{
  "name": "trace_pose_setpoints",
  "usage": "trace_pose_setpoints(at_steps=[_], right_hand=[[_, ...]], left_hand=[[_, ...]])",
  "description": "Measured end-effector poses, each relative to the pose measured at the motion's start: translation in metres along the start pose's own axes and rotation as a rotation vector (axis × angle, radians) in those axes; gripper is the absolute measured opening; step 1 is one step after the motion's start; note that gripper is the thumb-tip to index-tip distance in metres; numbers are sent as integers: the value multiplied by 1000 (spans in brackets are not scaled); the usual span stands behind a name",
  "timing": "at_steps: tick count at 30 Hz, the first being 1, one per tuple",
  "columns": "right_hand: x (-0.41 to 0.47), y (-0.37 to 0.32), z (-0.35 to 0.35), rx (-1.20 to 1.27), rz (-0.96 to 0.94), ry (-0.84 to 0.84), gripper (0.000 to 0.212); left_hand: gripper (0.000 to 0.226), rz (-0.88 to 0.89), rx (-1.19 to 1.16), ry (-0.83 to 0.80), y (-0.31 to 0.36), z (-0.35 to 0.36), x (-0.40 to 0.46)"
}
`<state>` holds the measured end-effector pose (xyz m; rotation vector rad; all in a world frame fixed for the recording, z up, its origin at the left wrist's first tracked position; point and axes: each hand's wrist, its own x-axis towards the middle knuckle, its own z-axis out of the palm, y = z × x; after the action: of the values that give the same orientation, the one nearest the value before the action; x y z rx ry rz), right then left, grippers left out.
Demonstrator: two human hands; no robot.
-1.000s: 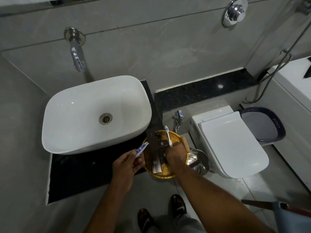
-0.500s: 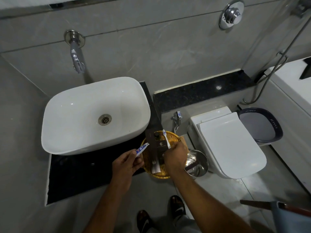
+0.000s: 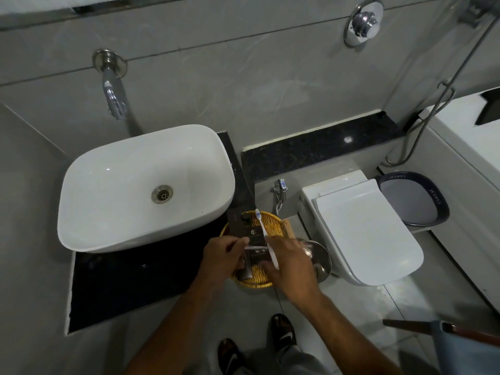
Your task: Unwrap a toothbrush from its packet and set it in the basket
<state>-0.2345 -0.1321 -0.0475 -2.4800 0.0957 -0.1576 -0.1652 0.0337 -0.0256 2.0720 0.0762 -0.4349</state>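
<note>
A round woven basket sits at the right end of the dark counter, beside the sink. A white toothbrush slants across it, bristle head at the far rim, handle end in the fingers of my right hand, which hovers over the basket's near side. My left hand is at the basket's left edge, pinching a small white tube that points toward my right hand. Dark sachets lie in the basket under the toothbrush.
A white basin sits left of the basket under a wall tap. A steel bin stands right behind my right hand, then a closed white toilet and a blue tub. My feet are below.
My left hand has moved right with the tube, from the counter to the basket's edge. My right hand has lowered the toothbrush so it slants flatter across the basket.
</note>
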Motion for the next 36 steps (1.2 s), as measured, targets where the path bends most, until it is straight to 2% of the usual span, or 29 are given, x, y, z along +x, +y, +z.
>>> trace_pose_setpoints(at_steps=[1, 3, 6, 8, 10, 12, 14, 17, 19, 23, 27, 31, 34, 36], right_hand=[[0, -3, 2, -48, -21, -19, 49], [5, -9, 3, -115, -29, 9, 34], [15, -10, 5, -197, -13, 2, 13], [21, -6, 7, -235, 39, -51, 17], [27, -1, 9, -161, 150, -94, 22], [35, 4, 10, -73, 279, -92, 21], [43, 10, 12, -71, 378, -91, 14], [52, 14, 17, -119, 481, -119, 25], [56, 14, 22, -139, 509, -127, 32], [59, 11, 33, -212, 554, -143, 41], [59, 10, 41, -233, 580, -182, 32], [55, 12, 46, -297, 529, -154, 27], [48, 14, 44, -306, 486, -147, 30], [43, 13, 41, -274, 462, -85, 28]], left_hand=[[28, 24, 85, -45, 7, 2, 5], [35, 10, 174, -140, 21, 6, 17], [38, -155, 63, -241, 37, 13, 36], [42, -287, -46, -231, 43, 16, 46], [45, -327, -95, -196, 45, 17, 56], [42, -244, -34, -145, 42, 16, 59], [39, -19, 191, -38, 33, 15, 57], [31, 283, 389, 88, 18, 15, 46], [39, 383, 453, 65, 8, 18, 38], [52, 464, 626, 62, -14, 26, 23], [55, 506, 679, 84, -28, 28, 13], [61, 499, 730, 84, -35, 24, 11], [64, 484, 755, 86, -35, 16, 10], [66, 509, 787, 107, -34, 12, 9]])
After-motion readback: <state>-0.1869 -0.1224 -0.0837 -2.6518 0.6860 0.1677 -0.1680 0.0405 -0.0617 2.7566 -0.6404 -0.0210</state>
